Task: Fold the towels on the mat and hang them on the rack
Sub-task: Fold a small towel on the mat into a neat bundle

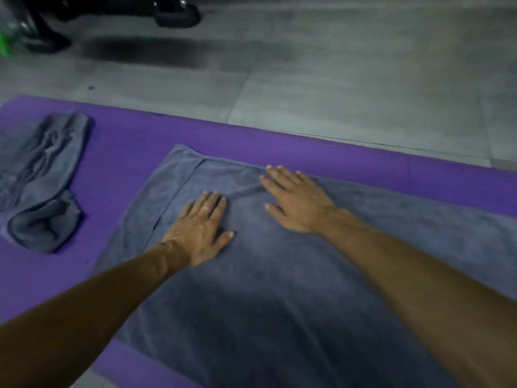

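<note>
A large grey towel lies spread flat on the purple mat, with a narrow strip folded over along its left edge. My left hand rests palm down on the towel near that strip, fingers apart. Farther up, close to the towel's far edge, my right hand lies flat with fingers spread beside a small crease. A second grey towel sits crumpled on the mat at the far left, clear of both hands. No rack is in view.
Grey tiled floor stretches beyond the mat's far edge. Dark objects, possibly equipment bases, stand at the top left, and something green shows at the left border.
</note>
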The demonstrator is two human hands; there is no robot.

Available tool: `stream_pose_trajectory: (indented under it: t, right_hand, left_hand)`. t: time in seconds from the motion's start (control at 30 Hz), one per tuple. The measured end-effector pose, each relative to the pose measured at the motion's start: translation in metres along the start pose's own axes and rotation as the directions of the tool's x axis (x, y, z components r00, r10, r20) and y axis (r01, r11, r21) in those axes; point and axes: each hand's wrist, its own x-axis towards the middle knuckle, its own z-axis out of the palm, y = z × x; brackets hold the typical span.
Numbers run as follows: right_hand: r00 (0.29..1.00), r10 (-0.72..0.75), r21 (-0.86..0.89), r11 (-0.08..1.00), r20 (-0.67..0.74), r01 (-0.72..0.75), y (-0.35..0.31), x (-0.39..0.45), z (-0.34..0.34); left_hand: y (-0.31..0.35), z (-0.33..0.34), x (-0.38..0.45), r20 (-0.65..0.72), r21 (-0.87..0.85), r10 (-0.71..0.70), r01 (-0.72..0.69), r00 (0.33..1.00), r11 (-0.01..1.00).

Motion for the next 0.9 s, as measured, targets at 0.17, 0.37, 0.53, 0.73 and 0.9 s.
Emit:
stream_pose_trajectory:
  t: [0.17,0.37,0.53,0.73,0.9]
  right_hand:
    - [0.979,0.174,-0.286,0.948,0.107,-0.138,0.002,0.044,-0.004]
    - [0.994,0.002,-0.181,0.983,-0.108,-0.021,-0.065,0.106,-0.023]
    - [0.98,-0.169,-0.241,0.96,-0.106,0.14,-0.136,0.163,-0.014]
    - [0.979,-0.183,-0.348,0.927,-0.088,0.142,-0.136,0.189,-0.008]
    - [0.967,-0.226,-0.278,0.942,-0.12,0.186,-0.116,0.185,-0.011]
  left_hand:
    - [-0.009,0.036,-0.03,0.014,-0.206,-0.069,0.07,0.998,0.976]
    - [-0.039,0.042,-0.076,-0.267,-0.297,-0.39,0.31,0.881,0.903]
    - [-0.085,0.061,-0.12,-0.187,-0.251,-0.585,0.537,0.789,0.805]
    - [-0.091,0.06,-0.126,-0.191,-0.293,-0.551,0.489,0.812,0.822]
    - [-0.088,0.059,-0.13,-0.33,-0.35,-0.417,0.301,0.847,0.887]
